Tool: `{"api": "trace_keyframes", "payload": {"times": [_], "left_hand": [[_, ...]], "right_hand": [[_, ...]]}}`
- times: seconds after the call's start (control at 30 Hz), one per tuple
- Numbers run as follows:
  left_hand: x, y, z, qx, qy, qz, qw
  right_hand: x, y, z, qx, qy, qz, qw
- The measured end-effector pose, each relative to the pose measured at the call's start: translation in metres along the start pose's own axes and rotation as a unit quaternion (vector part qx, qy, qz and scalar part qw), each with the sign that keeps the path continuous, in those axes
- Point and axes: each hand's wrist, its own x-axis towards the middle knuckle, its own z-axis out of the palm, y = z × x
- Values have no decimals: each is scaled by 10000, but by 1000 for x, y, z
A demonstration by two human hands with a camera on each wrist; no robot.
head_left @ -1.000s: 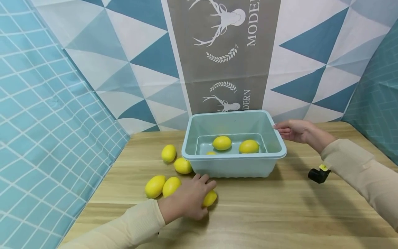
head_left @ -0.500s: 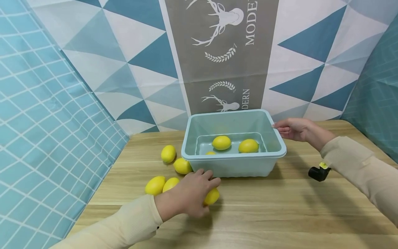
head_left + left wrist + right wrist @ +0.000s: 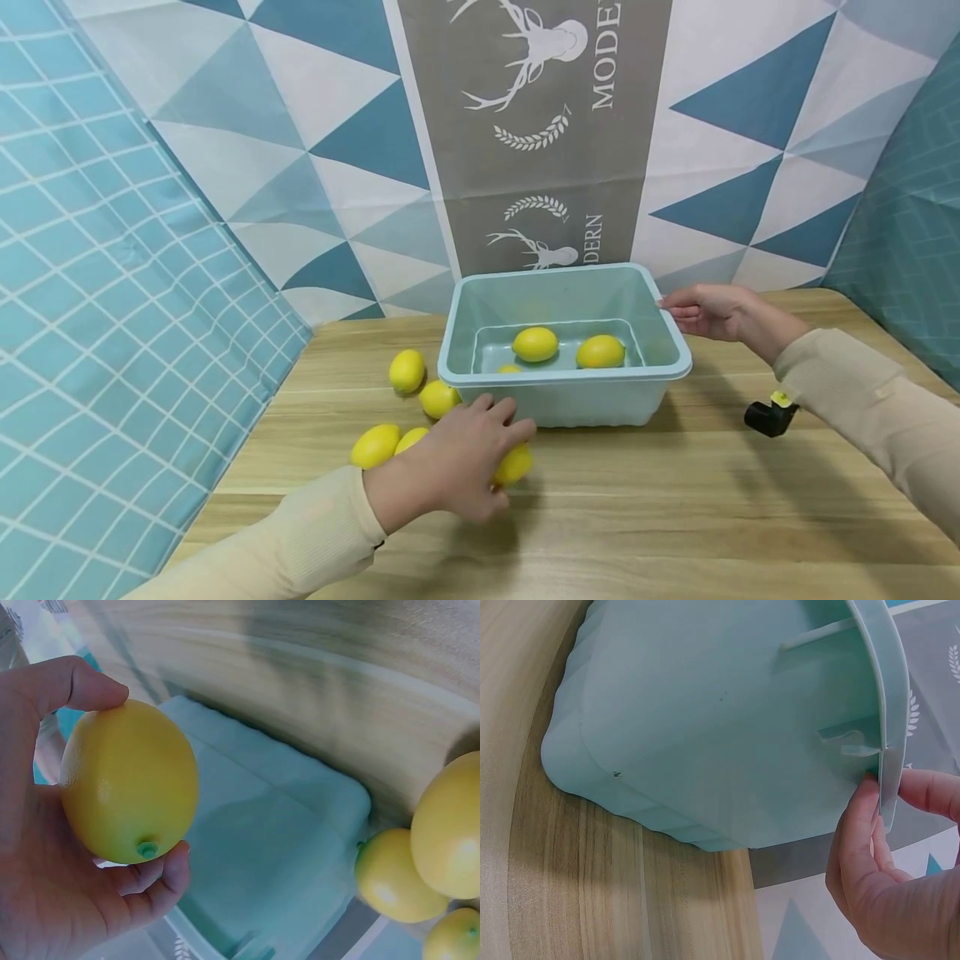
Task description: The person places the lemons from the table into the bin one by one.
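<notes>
My left hand (image 3: 456, 457) grips a yellow lemon (image 3: 131, 780) between thumb and fingers, in front of the bin's near left corner. The left wrist view shows the lemon's green stem end. At the back of the table stands a light blue-green plastic bin (image 3: 562, 404). Its right rim is pinched between the thumb and fingers of my right hand (image 3: 708, 313). Inside the bin lie a lemon (image 3: 536, 344), another lemon (image 3: 600, 352) and a third, mostly hidden by the front wall. Several lemons (image 3: 376, 447) lie on the table left of the bin, one partly behind my left hand.
A black elbow-shaped piece (image 3: 769, 417) with a yellow bit shows beside the right sleeve. The wooden table (image 3: 637, 517) meets a patterned cloth backdrop (image 3: 540, 150) behind the bin. Blue tiled cloth (image 3: 135, 292) borders the left side.
My left hand has lifted its lemon slightly and moved a little up and to the right, toward the bin. The right hand keeps its hold on the rim, and the bin stays put.
</notes>
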Motion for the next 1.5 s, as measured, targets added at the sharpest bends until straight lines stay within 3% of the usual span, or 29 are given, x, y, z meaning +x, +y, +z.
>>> {"api": "trace_keyframes", "payload": {"times": [0.37, 0.7, 1.17, 1.5], "left_hand": [[1, -2, -11, -67, 225, 55, 9997], [2, -9, -27, 169, 753, 139, 9969], [10, -19, -55, -233, 266, -106, 9993], [23, -35, -66, -652, 230, -18, 9976]], "right_hand": [[0, 3, 1, 20, 9, -8, 10000], [0, 1, 2, 77, 25, 13, 10000], [-1, 0, 1, 113, 25, 24, 9999], [-1, 0, 1, 9, 41, -24, 10000]]}}
